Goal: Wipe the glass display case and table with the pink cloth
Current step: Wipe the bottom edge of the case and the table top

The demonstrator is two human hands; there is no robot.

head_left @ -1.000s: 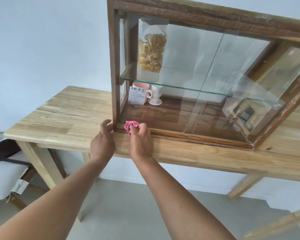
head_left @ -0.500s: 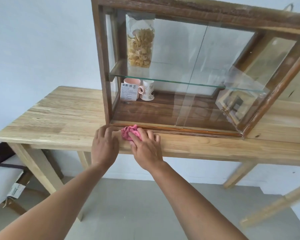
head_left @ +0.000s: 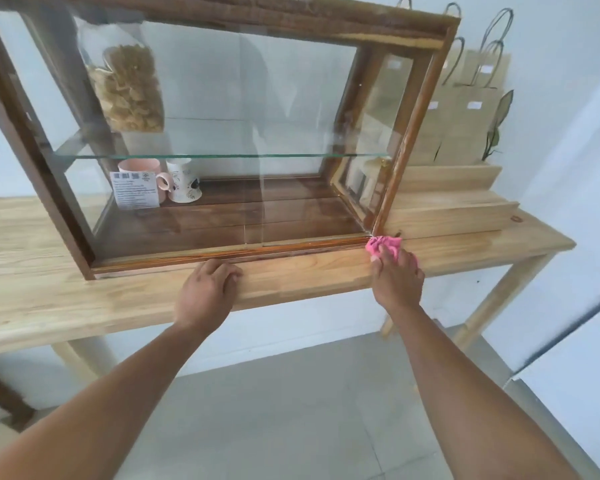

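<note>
Pink cloth (head_left: 385,244), a crumpled wad of fabric, lies on the pale wooden table (head_left: 32,296), touching the lower right front corner of the dark wood-framed glass display case (head_left: 417,126). Right hand (head_left: 397,278): fingers bent over the wad, thumb at its left side, pressing it onto the tabletop. Left hand (head_left: 207,289): fingers loosely curled, holding nothing, resting on the tabletop just in front of the case's bottom rail. Step in hand, as judged: wiping the strip of table along the case front, at its right end. The next move calls for firm downward pressure and a pass back along the strip or over the bare tabletop to the right. Orientation: the wad is bunched, with no clear long axis, its free folds pointing toward the case corner. Case and table both run lengthwise left to right, glass front facing the person.
</note>
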